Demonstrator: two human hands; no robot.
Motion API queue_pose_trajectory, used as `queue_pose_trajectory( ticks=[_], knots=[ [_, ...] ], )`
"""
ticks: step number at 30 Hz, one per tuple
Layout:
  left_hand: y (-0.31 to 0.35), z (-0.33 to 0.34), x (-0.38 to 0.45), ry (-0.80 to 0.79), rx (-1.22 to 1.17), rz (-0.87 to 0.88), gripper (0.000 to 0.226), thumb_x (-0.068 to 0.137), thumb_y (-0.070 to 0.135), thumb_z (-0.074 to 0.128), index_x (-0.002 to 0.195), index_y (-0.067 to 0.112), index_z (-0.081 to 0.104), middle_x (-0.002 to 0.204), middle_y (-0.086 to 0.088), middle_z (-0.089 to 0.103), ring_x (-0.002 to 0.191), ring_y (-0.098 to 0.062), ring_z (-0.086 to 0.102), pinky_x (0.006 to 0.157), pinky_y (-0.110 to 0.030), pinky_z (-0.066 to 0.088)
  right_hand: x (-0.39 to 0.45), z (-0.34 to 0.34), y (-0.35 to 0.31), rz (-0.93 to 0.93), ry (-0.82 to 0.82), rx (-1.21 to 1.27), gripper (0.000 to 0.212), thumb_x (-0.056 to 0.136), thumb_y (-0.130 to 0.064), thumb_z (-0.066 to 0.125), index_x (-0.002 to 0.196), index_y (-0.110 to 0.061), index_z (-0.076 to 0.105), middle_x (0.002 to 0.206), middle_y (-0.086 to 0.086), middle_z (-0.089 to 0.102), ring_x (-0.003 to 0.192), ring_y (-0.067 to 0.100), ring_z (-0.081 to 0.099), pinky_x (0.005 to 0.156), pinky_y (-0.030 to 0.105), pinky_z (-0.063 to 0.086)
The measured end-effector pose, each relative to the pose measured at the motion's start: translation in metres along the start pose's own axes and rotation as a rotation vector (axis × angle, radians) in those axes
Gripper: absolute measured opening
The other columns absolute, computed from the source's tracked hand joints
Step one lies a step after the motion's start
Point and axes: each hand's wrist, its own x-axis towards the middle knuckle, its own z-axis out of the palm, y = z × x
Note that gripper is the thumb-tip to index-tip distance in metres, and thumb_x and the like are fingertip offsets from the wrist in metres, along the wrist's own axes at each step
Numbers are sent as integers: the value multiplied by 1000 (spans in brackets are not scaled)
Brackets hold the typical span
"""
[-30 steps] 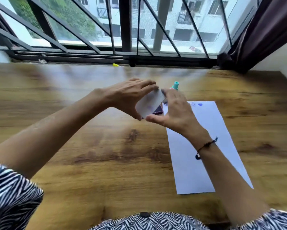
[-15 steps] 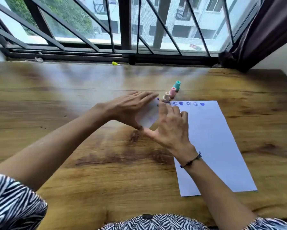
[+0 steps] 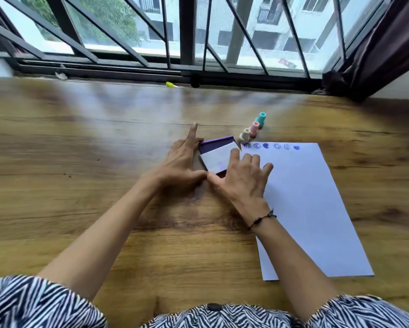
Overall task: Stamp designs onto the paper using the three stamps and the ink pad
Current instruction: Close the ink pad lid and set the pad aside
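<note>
The ink pad [image 3: 219, 155], a purple case with a white lid, lies on the wooden table just left of the paper's top corner. The lid sits askew, so a purple strip shows along the far edge. My left hand [image 3: 182, 163] presses against the pad's left side, thumb at its near corner and index finger stretched out. My right hand [image 3: 242, 179] rests on the lid's right end. Three small stamps stand in a row behind the pad: cream [image 3: 245, 134], pink [image 3: 254, 128], teal [image 3: 261, 119]. The white paper [image 3: 305, 204] bears several blue prints [image 3: 266, 146] along its top edge.
The wooden table [image 3: 80, 174] runs back to a barred window [image 3: 187, 39]. A small yellow object [image 3: 170, 84] lies by the window track. A dark curtain [image 3: 383, 48] hangs at the far right. A black-and-white zigzag garment [image 3: 210, 316] fills the bottom edge.
Both hands held the ink pad lifted off the table with the lid tilted; they have brought it down, and it now rests flat on the table beside the paper.
</note>
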Motion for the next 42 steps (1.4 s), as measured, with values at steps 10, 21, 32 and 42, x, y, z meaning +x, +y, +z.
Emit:
queue_pose_trajectory(
  ticks=[10,21,32,42],
  knots=[
    [-7,5,5,24,13,8,111,66,39,62,142,14,-16,145,-11,38,131,-29,32,112,-39,20,-3,5,9,19,20,26,78,66,-77,46,105,-9,52,94,15,64,91,31,55,77,44,37],
    [-4,5,5,20,29,10,109,67,40,60,142,12,-15,145,-13,39,133,-30,31,111,-36,17,-6,7,10,6,99,50,80,66,-77,42,107,-9,52,92,15,64,87,31,56,71,42,39],
    [-3,3,4,-4,24,-1,109,64,48,52,142,10,-13,146,-9,38,133,-28,29,110,-35,15,-5,12,5,-18,79,-8,80,66,-80,44,105,-10,53,93,15,65,89,31,55,74,44,40],
    [-1,4,2,2,15,-9,106,62,53,42,142,10,-12,143,-8,42,131,-28,32,111,-37,17,4,3,0,-2,25,-5,79,68,-78,46,105,-9,53,95,17,64,93,32,52,79,47,37]
  ],
)
